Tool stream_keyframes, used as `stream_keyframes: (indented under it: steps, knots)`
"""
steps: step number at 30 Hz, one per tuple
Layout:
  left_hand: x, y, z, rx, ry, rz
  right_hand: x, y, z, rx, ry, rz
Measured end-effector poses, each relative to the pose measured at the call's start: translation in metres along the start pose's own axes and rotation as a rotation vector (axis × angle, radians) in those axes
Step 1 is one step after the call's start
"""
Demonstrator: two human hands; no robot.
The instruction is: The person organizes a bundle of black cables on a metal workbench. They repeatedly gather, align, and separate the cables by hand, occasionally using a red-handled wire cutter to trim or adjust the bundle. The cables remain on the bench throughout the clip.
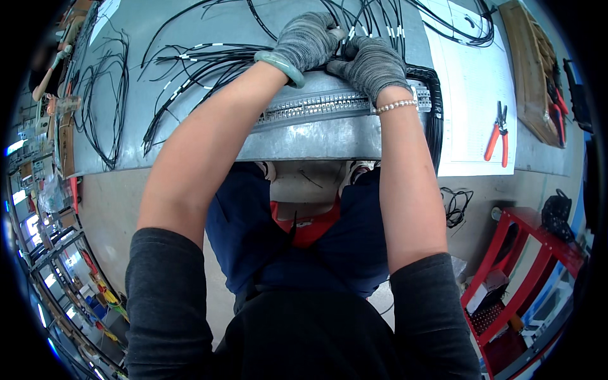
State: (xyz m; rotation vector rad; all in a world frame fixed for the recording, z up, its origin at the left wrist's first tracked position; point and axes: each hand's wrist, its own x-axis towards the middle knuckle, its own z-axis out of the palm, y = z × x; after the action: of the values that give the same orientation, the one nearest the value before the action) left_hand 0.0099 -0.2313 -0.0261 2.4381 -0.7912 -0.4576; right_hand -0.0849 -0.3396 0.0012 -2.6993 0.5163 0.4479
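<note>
My left hand (308, 42), in a grey knit glove, is closed on a thin black wire at the far middle of the metal table. Beside it my right hand (373, 62), gloved alike, curls its fingers at the same wires; what lies inside them is mostly hidden. Black wires (387, 26) with white marker sleeves fan out beyond both hands. Another bundle of labelled black wires (190, 71) spreads out to the left. Just nearer than my hands lies a long grey terminal block strip (316, 107) with rows of metal screws, partly covered by my forearms.
Red-handled pliers (498, 136) rest on white paper sheets (472, 95) at right, near a wooden tray (538, 69). A thick black cable bundle (434, 120) bends round the strip's right end. Loose wires (95, 107) lie at left. A red rack (506, 278) stands lower right.
</note>
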Motion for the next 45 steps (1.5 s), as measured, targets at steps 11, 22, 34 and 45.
stream_keyframes:
  steps: [11, 22, 34, 45]
  knots:
    - [-0.007, -0.019, -0.076, 0.181, -0.112, 0.095, -0.003, -0.011, -0.011, 0.039, -0.058, 0.027]
    - [-0.163, -0.104, -0.122, -0.240, 0.077, -0.269, -0.007, -0.017, -0.023, 0.045, -0.138, 0.102]
    - [-0.223, -0.163, -0.090, -0.188, 0.415, -0.335, -0.016, -0.054, -0.007, 0.369, 0.156, -0.216]
    - [-0.263, -0.102, -0.090, -0.423, 0.411, -0.191, -0.023, -0.086, 0.006, 0.419, 0.077, -0.363]
